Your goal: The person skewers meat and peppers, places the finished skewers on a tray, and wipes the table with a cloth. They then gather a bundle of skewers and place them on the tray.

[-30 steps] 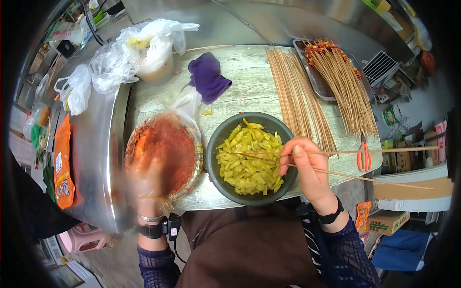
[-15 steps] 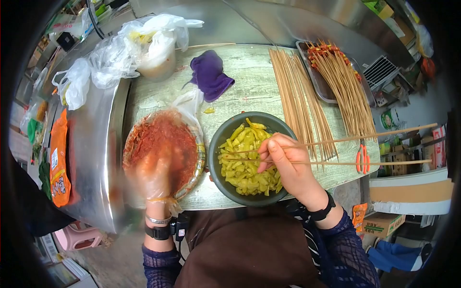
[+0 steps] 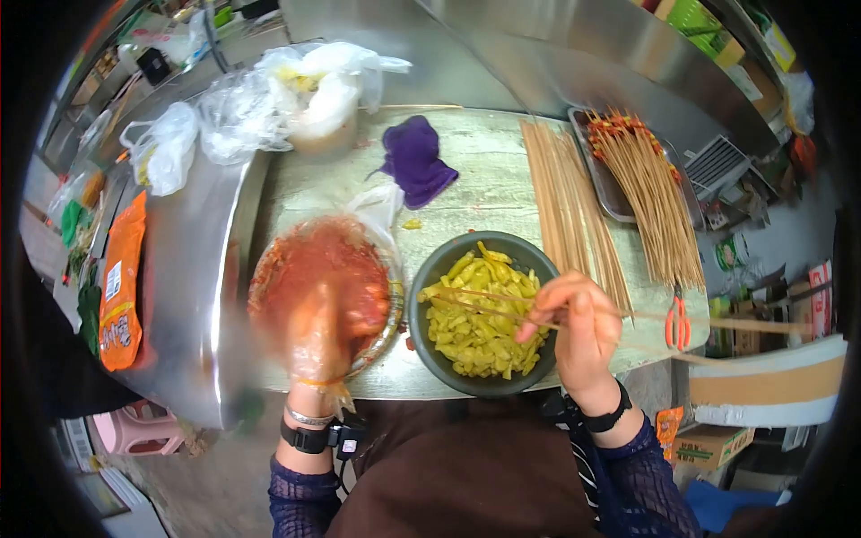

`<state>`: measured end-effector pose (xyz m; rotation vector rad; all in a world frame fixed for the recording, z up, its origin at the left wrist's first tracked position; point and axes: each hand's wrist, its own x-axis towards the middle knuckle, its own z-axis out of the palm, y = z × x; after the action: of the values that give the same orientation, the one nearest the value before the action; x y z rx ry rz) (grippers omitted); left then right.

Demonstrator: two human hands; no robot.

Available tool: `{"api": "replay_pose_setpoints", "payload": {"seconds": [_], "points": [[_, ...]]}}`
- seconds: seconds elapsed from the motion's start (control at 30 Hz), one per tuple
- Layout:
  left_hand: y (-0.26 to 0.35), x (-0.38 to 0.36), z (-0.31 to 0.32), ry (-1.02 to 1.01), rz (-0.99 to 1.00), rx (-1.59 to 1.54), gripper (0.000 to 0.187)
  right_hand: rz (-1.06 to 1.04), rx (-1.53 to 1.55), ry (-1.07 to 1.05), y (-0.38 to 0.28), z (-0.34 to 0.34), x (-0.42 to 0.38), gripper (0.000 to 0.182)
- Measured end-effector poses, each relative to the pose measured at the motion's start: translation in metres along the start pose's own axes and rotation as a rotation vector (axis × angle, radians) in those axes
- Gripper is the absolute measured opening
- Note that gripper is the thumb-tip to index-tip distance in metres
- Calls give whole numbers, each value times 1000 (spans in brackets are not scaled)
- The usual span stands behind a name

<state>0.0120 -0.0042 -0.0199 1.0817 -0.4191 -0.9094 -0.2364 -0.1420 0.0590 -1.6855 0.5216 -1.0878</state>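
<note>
My left hand (image 3: 318, 336), in a clear plastic glove, is blurred over the red meat mixture (image 3: 327, 260) in a plastic-lined bowl at the left; its fingers are smeared by motion. My right hand (image 3: 583, 332) is closed round two long skewers (image 3: 493, 305) like chopsticks. Their tips meet at a piece of green pepper (image 3: 433, 293) by the left rim of the dark bowl (image 3: 420, 345). That bowl holds many cut green peppers (image 3: 484, 336).
Loose skewers (image 3: 574, 206) lie on the table (image 3: 489, 166). Behind right, a tray (image 3: 619, 211) holds filled skewers. Orange-handled scissors (image 3: 677, 323) lie at the right edge, a purple cloth (image 3: 417, 161) at the back. Plastic bags (image 3: 247, 112) and an orange packet (image 3: 123, 282) are at left.
The skewer tips have moved left to the bowl's rim and come together on a pepper piece. My left hand has shifted over the mixture. The whole view has shifted slightly.
</note>
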Motion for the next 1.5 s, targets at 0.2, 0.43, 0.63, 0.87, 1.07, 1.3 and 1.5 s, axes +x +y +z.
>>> {"api": "replay_pose_setpoints", "payload": {"seconds": [0.2,0.43,0.63,0.87,1.07,1.3,1.5], "points": [[27,-10,38,-115,-127,-282,54,-362,-100,-269,-5,29,3,24],[31,-17,37,-53,-117,-112,42,-531,-275,-486,-2,36,4,16],[26,-19,37,39,-84,-100,29,-468,-233,-392,5,37,1,15],[23,-19,26,15,-93,-58,25,175,382,-45,-6,47,30,36],[25,-22,26,-8,-5,110,25,433,524,-99,18,54,57,34],[18,-20,24,5,5,64,34,485,457,-157,19,54,62,34],[24,-19,23,1,-175,-186,33,442,390,-189,15,55,65,33]]}}
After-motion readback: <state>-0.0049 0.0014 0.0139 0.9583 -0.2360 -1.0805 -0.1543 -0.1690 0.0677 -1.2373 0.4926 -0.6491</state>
